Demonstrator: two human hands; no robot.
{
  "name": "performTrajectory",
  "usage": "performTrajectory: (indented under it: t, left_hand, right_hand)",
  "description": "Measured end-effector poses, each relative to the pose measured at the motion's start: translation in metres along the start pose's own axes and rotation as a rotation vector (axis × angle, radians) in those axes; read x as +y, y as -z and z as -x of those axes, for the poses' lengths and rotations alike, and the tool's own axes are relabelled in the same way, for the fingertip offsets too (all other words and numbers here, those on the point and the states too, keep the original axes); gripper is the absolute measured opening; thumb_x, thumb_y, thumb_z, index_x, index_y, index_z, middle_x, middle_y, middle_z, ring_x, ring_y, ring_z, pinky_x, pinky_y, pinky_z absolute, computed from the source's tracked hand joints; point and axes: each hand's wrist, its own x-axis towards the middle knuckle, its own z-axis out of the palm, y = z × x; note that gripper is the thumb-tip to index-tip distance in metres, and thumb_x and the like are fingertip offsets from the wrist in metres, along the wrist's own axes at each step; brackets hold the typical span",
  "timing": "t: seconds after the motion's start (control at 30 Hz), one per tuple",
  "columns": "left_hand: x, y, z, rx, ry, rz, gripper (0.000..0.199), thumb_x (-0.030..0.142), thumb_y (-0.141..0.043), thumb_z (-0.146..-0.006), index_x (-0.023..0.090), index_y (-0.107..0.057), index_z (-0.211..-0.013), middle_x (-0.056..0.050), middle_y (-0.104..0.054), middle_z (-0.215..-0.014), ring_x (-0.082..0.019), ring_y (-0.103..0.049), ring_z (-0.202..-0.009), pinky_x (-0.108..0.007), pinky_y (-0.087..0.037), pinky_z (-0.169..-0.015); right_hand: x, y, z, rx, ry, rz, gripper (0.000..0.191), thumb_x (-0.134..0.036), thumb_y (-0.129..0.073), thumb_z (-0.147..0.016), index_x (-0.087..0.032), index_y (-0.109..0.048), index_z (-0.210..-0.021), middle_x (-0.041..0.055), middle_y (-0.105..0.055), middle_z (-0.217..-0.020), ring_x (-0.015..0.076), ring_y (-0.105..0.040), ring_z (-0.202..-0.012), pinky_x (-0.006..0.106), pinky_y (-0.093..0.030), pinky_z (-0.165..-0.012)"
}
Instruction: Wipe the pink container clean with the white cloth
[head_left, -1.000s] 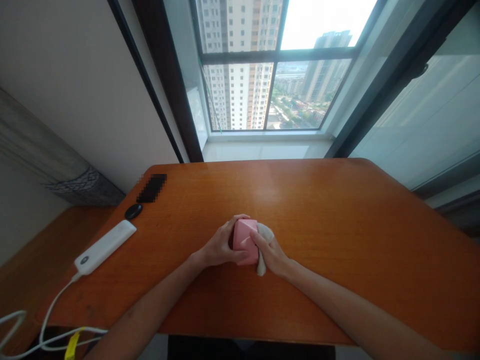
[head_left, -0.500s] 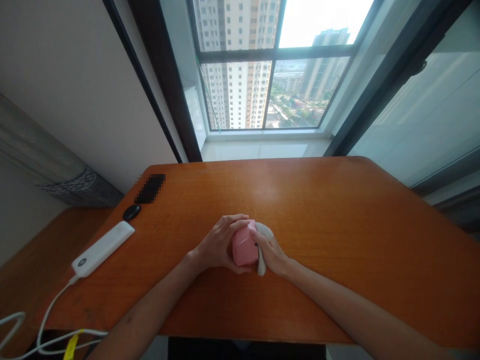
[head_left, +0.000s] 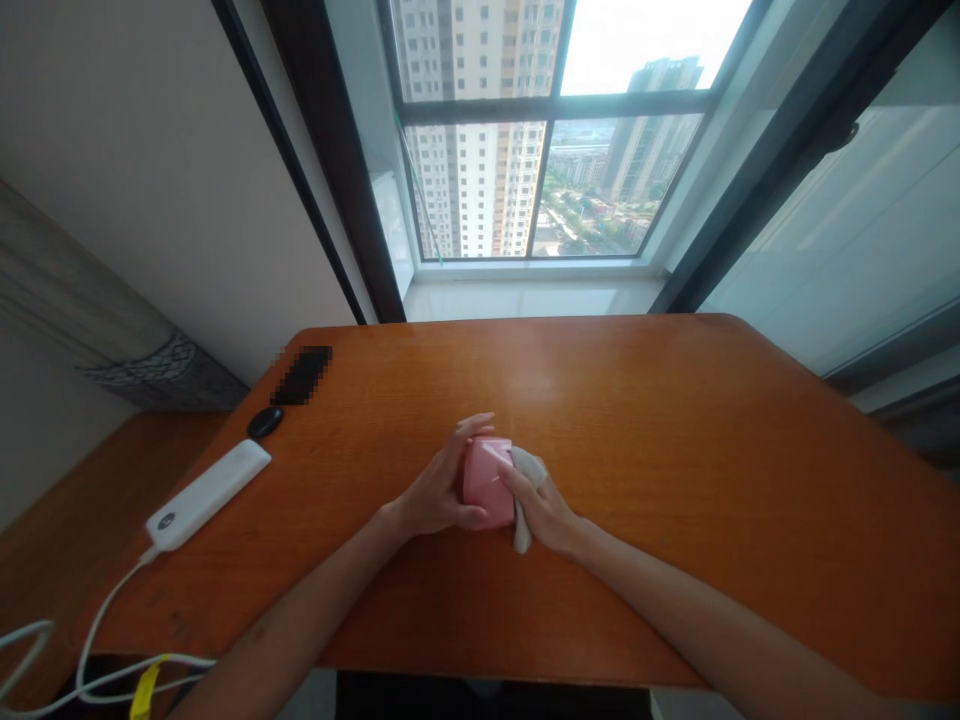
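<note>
Far left: white power bank (head_left: pixel 206 495) lying on the counter (head_left: pixel 637 440), cable trailing to lower left
Left hand (head_left: pixel 435 482): cupping the block's left side
Block: pink block (head_left: pixel 486 482) sitting between both hands, lower centre
Right hand (head_left: pixel 544 510): clamping white cloth (head_left: pixel 529 465) against block's right side

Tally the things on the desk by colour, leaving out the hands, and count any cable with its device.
Pink: 1 (pink object)
White: 2 (white cloth, white device)
Black: 2 (black disc, blurred dark item)
Total: 5
</note>
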Motion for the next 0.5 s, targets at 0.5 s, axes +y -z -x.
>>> performTrajectory:
  t: [0.5]
  left_hand:
    - [0.014,0.000,-0.007,0.022,-0.089,-0.214,0.100,0.059,-0.094,-0.070,0.026,-0.050,-0.153,-0.015,-0.066,-0.143,-0.038,-0.070,-0.127,-0.051,-0.059,-0.110]
  right_hand:
    - [0.004,-0.002,-0.002,0.025,-0.002,-0.039,0.057,-0.077,-0.067,-0.095,-0.021,-0.069,-0.083,0.0021,-0.059,-0.076,0.0190,-0.051,-0.071,0.030,-0.050,-0.066]
